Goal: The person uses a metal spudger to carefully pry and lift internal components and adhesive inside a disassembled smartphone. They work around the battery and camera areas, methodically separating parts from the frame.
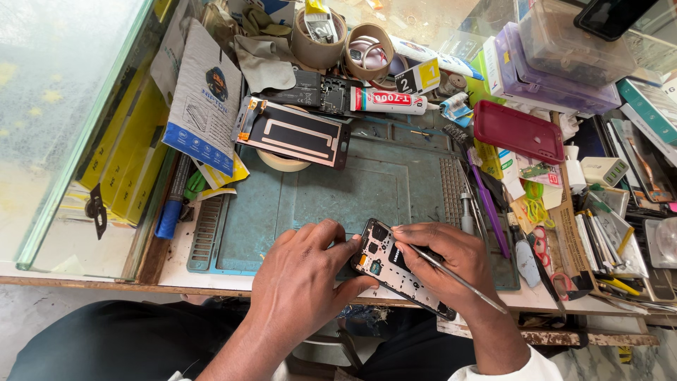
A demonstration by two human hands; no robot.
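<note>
Nearest, the left hand [300, 282] pins an opened black smartphone frame [395, 268] flat on the blue-green rubber repair mat [338, 190]; the right hand [451, 264] pinches thin metal tweezers [458, 279], apparently probing components, which likely demands steady, delicate tip placement.

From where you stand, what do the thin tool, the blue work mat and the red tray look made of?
The thin tool looks like bare metal: grey with a bright sheen. The blue work mat seems rubbery, matte and scuffed, probably silicone. The red tray looks like glossy moulded plastic.
</note>
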